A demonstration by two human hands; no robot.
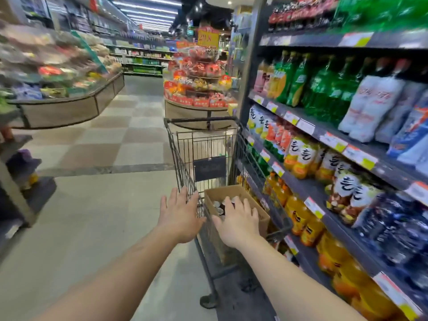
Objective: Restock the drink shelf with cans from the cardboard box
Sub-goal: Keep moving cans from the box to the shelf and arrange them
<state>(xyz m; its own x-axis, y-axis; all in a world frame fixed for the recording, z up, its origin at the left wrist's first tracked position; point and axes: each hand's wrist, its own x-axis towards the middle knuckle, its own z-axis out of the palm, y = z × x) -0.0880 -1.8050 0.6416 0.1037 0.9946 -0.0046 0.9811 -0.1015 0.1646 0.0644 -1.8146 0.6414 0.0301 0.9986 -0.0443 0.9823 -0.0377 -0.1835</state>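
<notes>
Both bare forearms reach forward over the floor. The left hand (179, 215) has its fingers spread apart and straight, at the side wall of the wire shopping cart (185, 163). The right hand (238, 220), fingers also apart and holding nothing, hovers over the open cardboard box (259, 210) in the cart, where cans (218, 205) show. The drink shelf (324, 137) stands just right. Farther off sits a red display stand (199, 89).

A checkered tile floor (111, 140) runs between display stands (199, 89) under ceiling strip lights (148, 12).
</notes>
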